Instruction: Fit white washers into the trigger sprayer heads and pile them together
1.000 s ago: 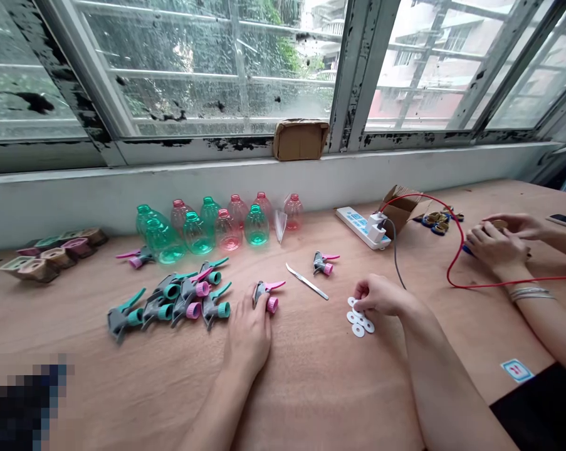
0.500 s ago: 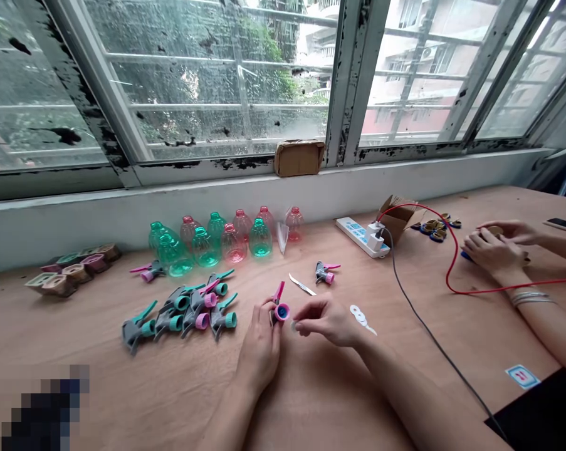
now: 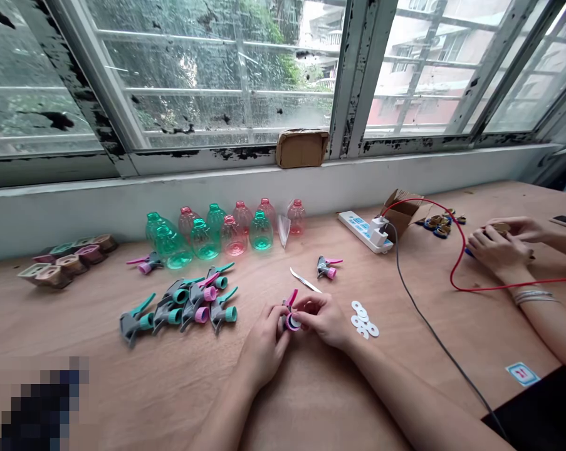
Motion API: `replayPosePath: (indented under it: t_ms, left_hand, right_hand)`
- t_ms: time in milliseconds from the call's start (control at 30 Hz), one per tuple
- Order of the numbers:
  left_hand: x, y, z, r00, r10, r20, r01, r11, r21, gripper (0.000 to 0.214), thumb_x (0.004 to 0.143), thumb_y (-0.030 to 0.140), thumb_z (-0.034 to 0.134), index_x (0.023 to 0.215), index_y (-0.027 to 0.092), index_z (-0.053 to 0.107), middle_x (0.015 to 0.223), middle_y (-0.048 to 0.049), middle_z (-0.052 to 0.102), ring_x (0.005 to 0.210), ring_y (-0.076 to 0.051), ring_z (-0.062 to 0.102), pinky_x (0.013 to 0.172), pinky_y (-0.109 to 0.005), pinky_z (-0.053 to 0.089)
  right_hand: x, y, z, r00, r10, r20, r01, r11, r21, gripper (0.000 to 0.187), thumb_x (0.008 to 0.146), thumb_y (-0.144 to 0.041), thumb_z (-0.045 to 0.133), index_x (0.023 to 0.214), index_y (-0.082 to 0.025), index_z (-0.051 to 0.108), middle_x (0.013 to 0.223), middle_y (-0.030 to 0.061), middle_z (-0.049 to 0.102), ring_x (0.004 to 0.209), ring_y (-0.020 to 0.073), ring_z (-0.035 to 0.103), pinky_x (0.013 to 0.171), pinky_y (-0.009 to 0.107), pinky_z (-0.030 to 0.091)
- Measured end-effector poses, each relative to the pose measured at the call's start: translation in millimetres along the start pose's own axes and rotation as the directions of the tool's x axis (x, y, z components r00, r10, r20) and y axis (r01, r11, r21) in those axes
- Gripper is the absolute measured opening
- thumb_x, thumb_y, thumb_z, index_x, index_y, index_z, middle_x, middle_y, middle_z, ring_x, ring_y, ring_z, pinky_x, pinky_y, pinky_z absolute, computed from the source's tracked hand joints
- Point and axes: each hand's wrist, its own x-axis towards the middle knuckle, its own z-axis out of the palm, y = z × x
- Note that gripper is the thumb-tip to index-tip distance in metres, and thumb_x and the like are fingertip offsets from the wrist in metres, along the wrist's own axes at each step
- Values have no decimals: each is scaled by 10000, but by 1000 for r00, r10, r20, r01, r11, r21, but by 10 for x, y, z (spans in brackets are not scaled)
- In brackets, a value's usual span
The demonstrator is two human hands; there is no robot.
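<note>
My left hand [image 3: 264, 347] is closed around a grey spray trigger head with a pink lever and collar [image 3: 291, 300], its collar opening turned toward me. In a pinch, my right hand [image 3: 324, 321] has a small white washer [image 3: 294, 319] at the mouth of that collar. How deep the washer sits, I cannot tell. Several loose white washers [image 3: 365, 321] lie to the right of my right hand. Beyond my hands are a thin pale pointed tool [image 3: 304, 279] and another pink-and-grey trigger head [image 3: 327, 267]. To the left lies a heap of teal and pink trigger heads [image 3: 188, 305].
Green and red clear bottles [image 3: 206, 241] stand by the wall, with small containers [image 3: 69, 260] at far left. A power strip [image 3: 358, 228] with a red cable [image 3: 459, 238] and dark cord [image 3: 426, 335] is on the right. Another person's hands [image 3: 501, 247] work at far right.
My right hand has brought the washer left to the collar of the trigger head. The loose washers, partly hidden before, show more fully now. The view has tilted slightly.
</note>
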Motion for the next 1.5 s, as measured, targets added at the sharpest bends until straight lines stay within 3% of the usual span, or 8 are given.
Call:
replayPosePath:
  t_ms: [167, 300, 533, 800, 1000, 1233, 1500]
  left_hand:
    - [5, 24, 1, 998, -32, 54, 32, 999, 5, 361, 848, 123, 520, 1189, 230, 571, 1069, -53, 672, 951, -199, 625, 830, -296, 473]
    - [6, 51, -2, 995, -68, 77, 66, 998, 22, 356, 858, 144, 505, 1198, 225, 572, 893, -27, 693, 816, -182, 637, 732, -264, 458]
    - [2, 56, -13, 992, -107, 64, 106, 994, 13, 284, 893, 231, 482, 1160, 201, 573, 790, -20, 666, 732, -173, 614, 639, -245, 412]
    - [-12, 67, -9, 995, -89, 55, 88, 996, 8, 229, 889, 224, 495, 1102, 225, 580, 796, 0, 667, 697, -153, 604, 603, -224, 380]
    - [-7, 45, 10, 995, -81, 54, 79, 996, 36, 236, 898, 236, 486, 1117, 217, 571, 812, -12, 664, 714, -158, 609, 598, -221, 381]
    - [-29, 50, 11, 994, -102, 30, 97, 986, 136, 218, 866, 248, 533, 1073, 226, 595, 728, 9, 634, 671, -156, 597, 574, -225, 364]
    - [-32, 57, -5, 995, -97, -6, 94, 950, 299, 152, 883, 263, 509, 998, 245, 606, 718, 6, 663, 659, -173, 624, 582, -243, 360]
  right_hand:
    - [-32, -10, 33, 998, -63, -30, 58, 990, -131, 203, 722, -320, 772, 841, -167, 713, 588, -24, 617, 484, 94, 542, 451, 200, 406]
    - [-48, -26, 48, 993, -117, -27, 107, 964, -243, 167, 743, -315, 755, 823, -169, 738, 517, -48, 542, 467, 78, 485, 452, 194, 370]
    - [-79, -96, 28, 983, -181, 39, 184, 940, -289, 150, 842, -268, 634, 884, -164, 734, 735, 37, 695, 598, 126, 605, 561, 235, 474]
    - [-101, -146, 24, 931, -357, 80, 353, 818, -455, 108, 785, -157, 642, 849, -200, 717, 797, 30, 663, 659, 123, 602, 549, 208, 469]
    - [-110, -113, -9, 908, -395, 142, 405, 732, -548, 135, 797, -129, 625, 861, -208, 713, 824, 29, 650, 634, 106, 577, 561, 211, 464]
    - [-120, -153, -71, 841, -465, 276, 520, 553, -652, 163, 840, -187, 623, 934, -253, 738, 841, 18, 682, 687, 114, 607, 618, 217, 464]
    - [-138, -186, -73, 863, -381, 333, 488, 454, -745, 164, 886, -238, 598, 909, -281, 754, 840, 8, 728, 706, 127, 648, 659, 228, 437]
